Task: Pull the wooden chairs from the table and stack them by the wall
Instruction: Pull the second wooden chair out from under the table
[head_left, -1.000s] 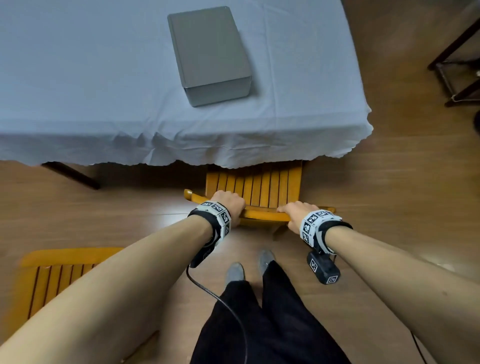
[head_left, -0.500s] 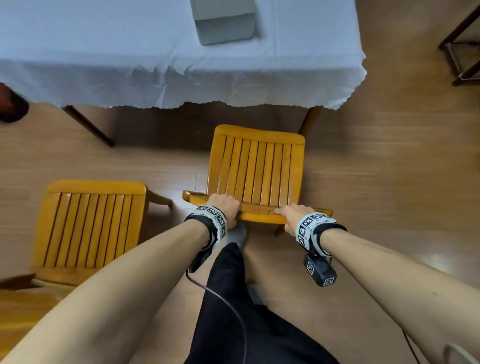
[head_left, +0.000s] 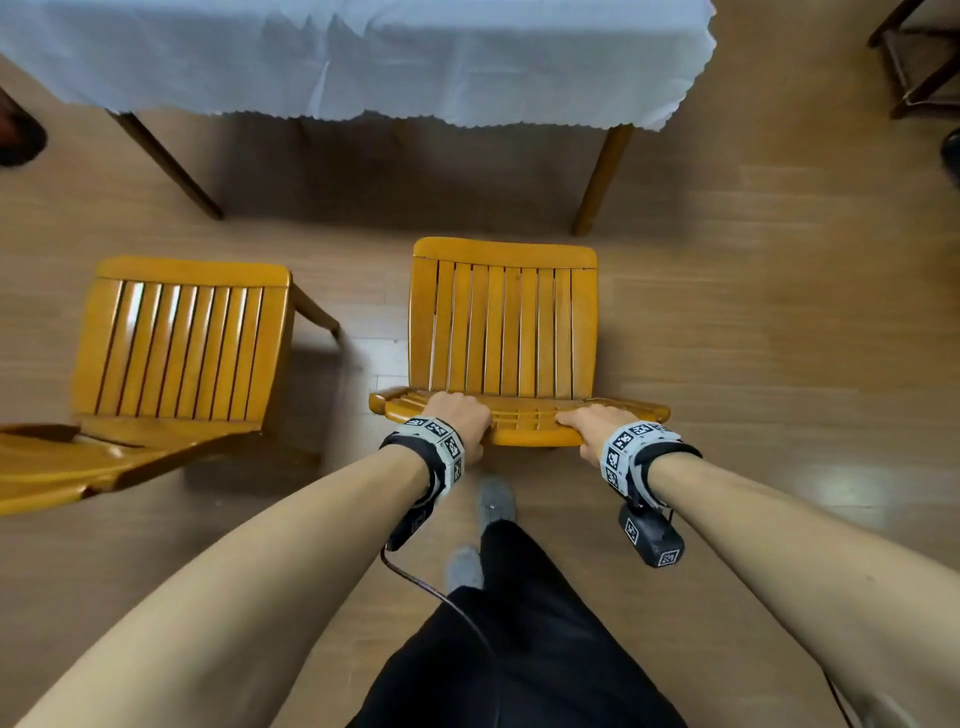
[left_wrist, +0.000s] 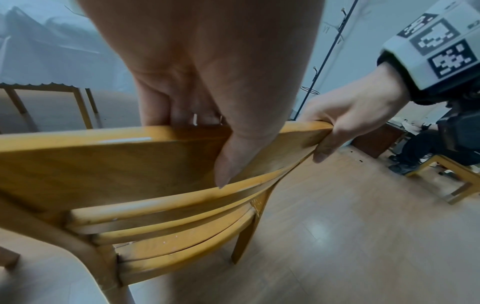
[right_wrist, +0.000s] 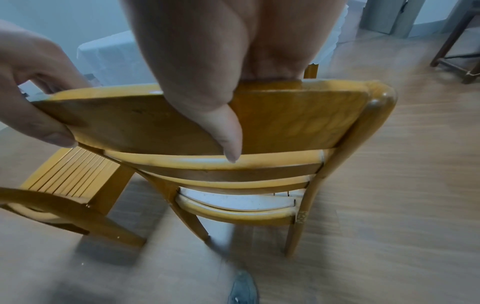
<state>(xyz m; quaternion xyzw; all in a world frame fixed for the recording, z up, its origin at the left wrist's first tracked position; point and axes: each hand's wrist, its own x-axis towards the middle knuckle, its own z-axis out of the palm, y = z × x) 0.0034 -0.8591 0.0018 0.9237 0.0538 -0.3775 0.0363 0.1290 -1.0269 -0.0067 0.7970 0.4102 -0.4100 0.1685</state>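
Observation:
A yellow wooden chair (head_left: 503, 332) with a slatted seat stands on the floor, clear of the table (head_left: 363, 57). My left hand (head_left: 462, 415) grips the top rail of its backrest (left_wrist: 109, 156) near the left end, fingers over the front and thumb behind. My right hand (head_left: 592, 421) grips the same rail (right_wrist: 298, 121) toward the right end in the same way. A second wooden chair (head_left: 176, 353) of the same kind stands to the left, also away from the table.
The table, under a white cloth, stands ahead on brown legs (head_left: 602, 176). A dark wooden stand (head_left: 914, 67) is at the far right. Wooden floor (head_left: 779, 338) spreads right of the chair. My feet (head_left: 496, 501) are just behind the chair.
The chair in my hands has come back out from under the table until its whole seat shows. I have stepped back, and the second chair has come fully into view on the left.

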